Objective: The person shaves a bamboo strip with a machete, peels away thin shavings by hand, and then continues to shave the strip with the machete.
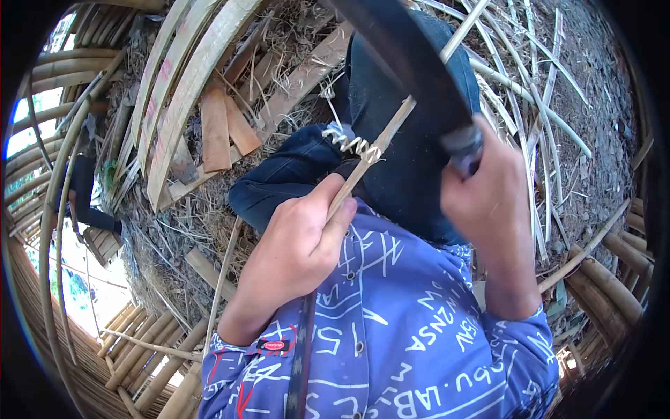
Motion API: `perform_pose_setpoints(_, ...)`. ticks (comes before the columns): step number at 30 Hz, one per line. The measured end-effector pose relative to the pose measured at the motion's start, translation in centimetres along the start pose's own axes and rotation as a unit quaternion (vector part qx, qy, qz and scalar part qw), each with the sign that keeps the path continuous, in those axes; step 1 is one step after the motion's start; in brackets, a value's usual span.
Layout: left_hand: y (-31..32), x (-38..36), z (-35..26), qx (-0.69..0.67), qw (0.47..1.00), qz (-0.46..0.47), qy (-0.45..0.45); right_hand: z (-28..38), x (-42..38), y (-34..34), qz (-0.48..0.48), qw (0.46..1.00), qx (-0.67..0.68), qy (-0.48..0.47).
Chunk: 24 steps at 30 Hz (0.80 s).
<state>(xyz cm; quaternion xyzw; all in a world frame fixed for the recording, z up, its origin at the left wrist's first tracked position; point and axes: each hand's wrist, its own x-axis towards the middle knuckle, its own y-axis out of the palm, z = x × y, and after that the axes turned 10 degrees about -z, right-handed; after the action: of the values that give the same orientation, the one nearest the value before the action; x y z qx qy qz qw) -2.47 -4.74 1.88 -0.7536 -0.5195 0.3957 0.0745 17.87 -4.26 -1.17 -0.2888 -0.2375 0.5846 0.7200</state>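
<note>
My left hand (300, 227) is closed around a thin bamboo strip (386, 134), held at a slant in front of my body. The strip runs up over my thigh and passes behind the dark blade of a machete (412, 59). My right hand (492, 192) is wrapped round the machete's handle, with the blade pointing up and to the left, slightly blurred. A curled shaving (347, 142) hangs from the strip, just above my left fingers.
Wide curved bamboo slats (185, 87) and short boards (216, 129) lie at upper left. Long thin strips (551, 105) are scattered across the ground on the right. Thick bamboo poles (606, 286) border the lower right. Another person's leg (94, 213) shows at far left.
</note>
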Motion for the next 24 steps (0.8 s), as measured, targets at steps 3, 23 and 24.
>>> perform_pose_setpoints(3, 0.4, 0.4, 0.2, -0.017, 1.0, 0.006, 0.022, 0.1, -1.0, -0.2, 0.072, 0.996, 0.015, -0.042)
perform_pose_setpoints(23, -3.3, 2.3, 5.0, -0.24, 0.955, 0.16, -0.068, -1.4, 0.4, -1.5, 0.017, 0.989, 0.129, 0.076)
perform_pose_setpoints(24, -3.4, 2.4, 4.7, -0.19, 0.972, 0.122, -0.061, -1.3, 0.5, -1.7, 0.001, 0.987, 0.133, 0.093)
